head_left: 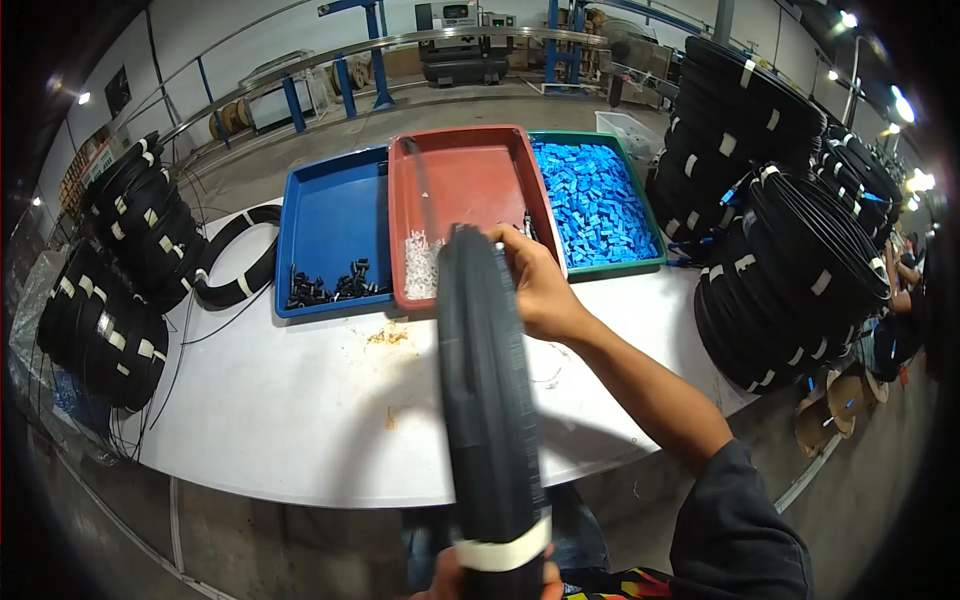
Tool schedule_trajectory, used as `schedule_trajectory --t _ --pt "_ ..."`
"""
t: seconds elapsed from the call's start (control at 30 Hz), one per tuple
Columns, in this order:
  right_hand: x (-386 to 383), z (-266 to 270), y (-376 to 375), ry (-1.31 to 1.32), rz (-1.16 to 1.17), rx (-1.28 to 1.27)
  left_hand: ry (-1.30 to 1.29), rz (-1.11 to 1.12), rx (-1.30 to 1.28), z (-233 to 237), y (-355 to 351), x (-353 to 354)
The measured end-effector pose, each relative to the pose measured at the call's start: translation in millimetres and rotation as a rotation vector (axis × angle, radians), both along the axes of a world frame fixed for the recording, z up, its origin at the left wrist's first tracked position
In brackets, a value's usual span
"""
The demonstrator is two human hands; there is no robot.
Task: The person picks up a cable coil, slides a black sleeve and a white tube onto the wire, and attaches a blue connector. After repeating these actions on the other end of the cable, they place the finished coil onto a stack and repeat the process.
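Observation:
A coil of black cable (490, 390) stands on edge in front of me, held up over the white table. A cream tape band (503, 548) wraps its lower end. My right hand (543, 285) is closed on the upper right side of the coil, its fingertips partly hidden behind it. At the bottom edge of the view, my left hand (447, 580) grips the coil's lower end below the band, with fingers showing on both sides. Behind the coil, a red tray (470, 170) holds small white pieces (421, 262).
A blue tray (335, 210) holds small black parts (330, 285); a green tray (615, 268) holds many blue connectors (595, 205). Stacked black coils (790, 280) rise on the right, more coils (105, 325) on the left. One loose coil (240, 290) lies on the white table (270, 420).

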State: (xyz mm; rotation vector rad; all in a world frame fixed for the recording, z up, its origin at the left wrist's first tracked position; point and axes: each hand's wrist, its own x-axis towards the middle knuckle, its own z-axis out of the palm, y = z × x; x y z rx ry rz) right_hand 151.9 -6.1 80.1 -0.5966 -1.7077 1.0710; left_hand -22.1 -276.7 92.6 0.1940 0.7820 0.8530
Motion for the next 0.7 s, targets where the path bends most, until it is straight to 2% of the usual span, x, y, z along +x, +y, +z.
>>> schedule_trajectory --t 0.03,0.07,0.1,0.13,0.17,0.2,0.27,0.3,0.33,0.4,0.43,0.47,0.5,0.53,0.6,0.7 --pt "5.8 4.9 -1.5 0.014 -0.017 0.083 0.272 -0.251 0.301 1.6 -5.6 0.0" --pt "12.1 3.2 -0.2 0.087 0.068 -0.176 0.54 -0.505 0.604 41.6 10.0 11.7" --pt "19.2 1.4 3.8 -0.076 -0.036 0.073 0.485 -0.496 0.66 41.6 19.6 16.4" --pt "24.8 -0.1 9.6 -0.241 -0.138 0.327 0.795 -0.108 1.43 14.1 18.7 29.4" --pt "25.9 -6.8 10.0 0.01 0.01 0.05 0.968 -0.038 1.728 10.8 30.6 36.1" --pt "36.9 -28.4 30.3 -0.183 -0.098 0.338 1.145 0.048 2.021 9.9 40.7 41.6" --pt "50.8 -36.1 9.2 -0.08 -0.043 0.054 1.238 -0.176 1.972 -8.1 36.3 50.2" --pt "62.9 -54.0 14.4 -0.202 -0.089 0.188 1.244 -0.244 1.988 -9.0 36.7 51.0" --pt "70.4 -64.2 6.0 -0.246 -0.107 -0.016 1.247 -0.245 1.98 -17.1 35.8 52.9" --pt "89.6 -88.8 -5.1 -0.297 -0.152 0.047 1.281 -0.309 2.053 -49.1 25.9 56.3" --pt "102.4 -96.5 -11.8 -0.38 -0.192 0.174 1.348 -0.286 2.088 -58.8 21.3 56.2" --pt "116.5 -98.9 -14.3 -0.462 -0.231 0.308 1.355 -0.358 2.1 -65.6 15.4 53.2" --pt "127.7 -83.2 -25.4 -0.516 -0.191 0.237 1.324 -0.363 2.099 -67.6 13.0 51.7" --pt "139.7 -86.8 -29.0 -0.53 -0.212 0.113 1.292 -0.371 2.096 -69.0 11.9 50.4" --pt "162.9 -85.5 -38.0 -0.613 -0.282 0.032 1.29 -0.409 2.098 -72.9 12.4 51.2" --pt "184.8 -76.6 -55.9 -0.675 -0.357 0.049 1.264 -0.489 2.088 -78.2 17.3 57.0"
